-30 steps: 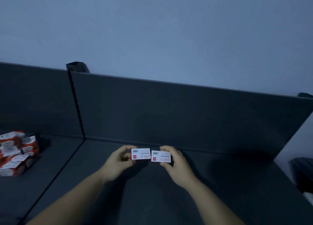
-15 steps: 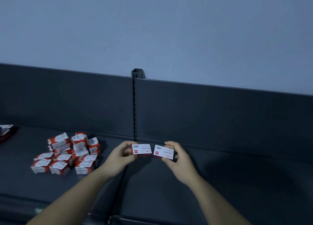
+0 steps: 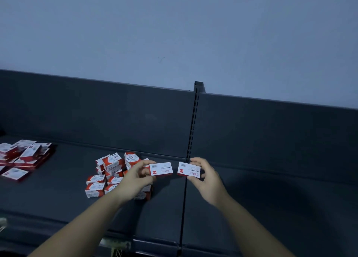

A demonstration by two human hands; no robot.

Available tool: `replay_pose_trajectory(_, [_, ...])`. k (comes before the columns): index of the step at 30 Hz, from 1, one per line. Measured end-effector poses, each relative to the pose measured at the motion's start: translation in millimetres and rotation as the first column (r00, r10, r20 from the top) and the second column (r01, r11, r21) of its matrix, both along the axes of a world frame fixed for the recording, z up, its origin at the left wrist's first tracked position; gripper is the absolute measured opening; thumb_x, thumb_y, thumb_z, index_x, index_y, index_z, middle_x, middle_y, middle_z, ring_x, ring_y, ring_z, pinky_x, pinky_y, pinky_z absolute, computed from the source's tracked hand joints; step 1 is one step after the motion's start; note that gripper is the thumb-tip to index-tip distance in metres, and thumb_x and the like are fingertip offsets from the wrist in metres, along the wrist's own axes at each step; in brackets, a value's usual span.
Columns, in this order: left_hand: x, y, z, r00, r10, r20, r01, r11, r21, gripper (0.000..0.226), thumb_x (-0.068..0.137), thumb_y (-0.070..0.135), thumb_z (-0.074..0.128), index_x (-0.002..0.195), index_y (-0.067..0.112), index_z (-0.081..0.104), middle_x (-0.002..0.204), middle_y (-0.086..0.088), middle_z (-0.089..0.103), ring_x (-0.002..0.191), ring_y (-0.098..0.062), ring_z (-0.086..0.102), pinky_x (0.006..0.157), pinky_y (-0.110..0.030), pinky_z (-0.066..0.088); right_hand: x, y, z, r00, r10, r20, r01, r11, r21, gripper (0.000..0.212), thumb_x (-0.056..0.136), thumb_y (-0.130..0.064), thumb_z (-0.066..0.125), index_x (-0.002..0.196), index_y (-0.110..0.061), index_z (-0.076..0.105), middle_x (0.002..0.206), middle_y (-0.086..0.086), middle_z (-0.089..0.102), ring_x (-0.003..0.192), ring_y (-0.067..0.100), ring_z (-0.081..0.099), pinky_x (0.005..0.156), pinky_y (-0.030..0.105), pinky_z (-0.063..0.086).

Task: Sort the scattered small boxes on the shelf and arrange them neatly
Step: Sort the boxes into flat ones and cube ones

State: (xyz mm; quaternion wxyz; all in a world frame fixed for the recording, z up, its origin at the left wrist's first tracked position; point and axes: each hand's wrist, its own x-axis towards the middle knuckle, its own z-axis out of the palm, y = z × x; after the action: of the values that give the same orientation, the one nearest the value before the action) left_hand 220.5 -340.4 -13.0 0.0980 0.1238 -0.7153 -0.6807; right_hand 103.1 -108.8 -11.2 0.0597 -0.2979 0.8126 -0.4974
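My left hand [image 3: 138, 176] pinches a small red-and-white box [image 3: 161, 169] by its left end, white face up with a barcode. My right hand [image 3: 205, 176] pinches a second such box [image 3: 188, 170] by its right end. Both boxes hang just above the dark shelf [image 3: 271, 208], a short gap between them, over the seam between two shelf sections. A scattered heap of like boxes [image 3: 110, 171] lies on the shelf left of my left hand, partly hidden by my wrist. Another heap of flatter boxes [image 3: 23, 158] lies at the far left.
A dark back panel [image 3: 116, 117] runs behind the shelf, split by a slotted upright post [image 3: 193, 121]. A pale wall rises above. The shelf's front edge [image 3: 155, 243] crosses the bottom of the view. The right shelf section is bare.
The view has swung left, bringing the box heaps further into sight. My two hands have drawn slightly apart, widening the gap between the two held boxes.
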Motion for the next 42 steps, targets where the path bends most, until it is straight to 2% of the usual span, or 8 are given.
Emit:
replay_pose_trajectory(3, [3,-11,4,0.999,0.041,-0.021,-0.040,0.999,0.029,0.039,0.082,-0.005,0.070,0.115,0.012,0.059,0.098,-0.015,0.074,0.083,-0.015,0.068,0.071,-0.021,0.054,-3,-17,5,0.999,0.043,0.004,-0.043,0.999,0.023,0.055,0.087,-0.016,0.071,0.122,-0.053,0.049,0.120,-0.029,0.059,0.114,0.008,0.055,0.103,0.036,0.046])
replay_pose_trajectory(6, [11,-20,6,0.995,0.095,-0.029,-0.093,0.993,0.067,0.042,0.079,-0.001,0.072,0.116,0.014,0.059,0.104,-0.018,0.073,0.097,-0.029,0.069,0.086,-0.037,0.055,-7,-34,10,0.997,0.081,0.004,-0.081,0.996,0.040,0.058,0.088,-0.015,0.071,0.118,-0.058,0.048,0.120,-0.031,0.058,0.112,0.008,0.057,0.103,0.037,0.047])
replay_pose_trajectory(13, [41,-53,16,0.970,0.242,-0.004,-0.242,0.970,0.018,0.037,0.085,-0.010,0.066,0.113,0.012,0.059,0.091,-0.004,0.076,0.077,-0.008,0.068,0.068,-0.017,0.051,-6,-89,14,0.981,0.196,0.001,-0.196,0.979,0.050,0.058,0.089,-0.017,0.071,0.116,-0.062,0.046,0.122,-0.029,0.058,0.115,0.009,0.057,0.102,0.038,0.048])
replay_pose_trajectory(18, [69,-88,13,0.932,0.361,-0.033,-0.361,0.933,0.001,0.036,0.077,-0.002,0.076,0.106,0.008,0.057,0.105,-0.010,0.074,0.095,-0.023,0.069,0.083,-0.036,0.055,12,-131,12,0.975,0.221,0.001,-0.221,0.973,0.067,0.059,0.088,-0.018,0.072,0.113,-0.063,0.045,0.120,-0.022,0.058,0.110,0.010,0.059,0.094,0.036,0.053])
replay_pose_trajectory(24, [96,-147,17,0.891,0.447,-0.072,-0.452,0.888,-0.086,0.030,0.080,0.002,0.076,0.102,0.006,0.056,0.097,-0.005,0.074,0.087,-0.018,0.068,0.073,-0.027,0.054,39,-192,20,0.981,0.190,-0.028,-0.189,0.981,0.051,0.051,0.088,-0.022,0.073,0.118,-0.052,0.046,0.117,-0.020,0.058,0.109,0.007,0.059,0.083,0.030,0.055])
replay_pose_trajectory(30, [127,-238,21,0.913,0.405,-0.047,-0.408,0.899,-0.158,0.028,0.082,0.003,0.076,0.100,0.004,0.055,0.098,-0.004,0.072,0.086,-0.012,0.066,0.076,-0.022,0.051,78,-275,21,0.993,0.111,-0.042,-0.109,0.993,0.046,0.048,0.085,-0.028,0.072,0.120,-0.051,0.047,0.111,-0.024,0.060,0.110,0.010,0.056,0.088,0.041,0.054])
replay_pose_trajectory(34, [147,-293,10,0.914,0.406,-0.024,-0.404,0.898,-0.173,0.029,0.081,0.003,0.076,0.099,0.004,0.054,0.096,-0.007,0.071,0.085,-0.017,0.064,0.080,-0.033,0.051,107,-324,12,0.996,0.086,-0.015,-0.085,0.996,0.034,0.050,0.082,-0.029,0.073,0.116,-0.054,0.046,0.110,-0.025,0.061,0.103,0.015,0.061,0.082,0.042,0.057])
replay_pose_trajectory(42, [164,-348,-8,0.926,0.377,0.036,-0.365,0.915,-0.173,0.028,0.080,0.008,0.078,0.089,0.013,0.052,0.091,-0.004,0.073,0.075,-0.015,0.063,0.066,-0.028,0.045,135,-365,-4,0.998,0.032,-0.059,-0.025,0.994,0.106,0.048,0.082,-0.028,0.073,0.124,-0.038,0.052,0.107,-0.022,0.063,0.107,0.004,0.053,0.093,0.034,0.047])
